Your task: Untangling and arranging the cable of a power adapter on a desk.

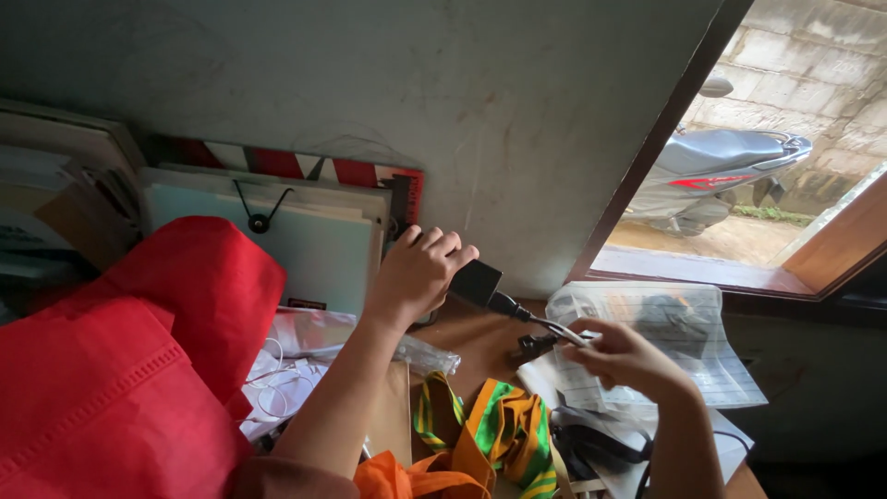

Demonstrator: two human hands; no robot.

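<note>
Here the left hand [418,271] is closed around a black adapter block [477,283] held just above the wooden worktop [476,344], near the wall. Its thin cable [552,328] runs rightward into the right hand [621,356], whose fingertips pinch it over a plastic-wrapped paper sheet [695,344].
</note>
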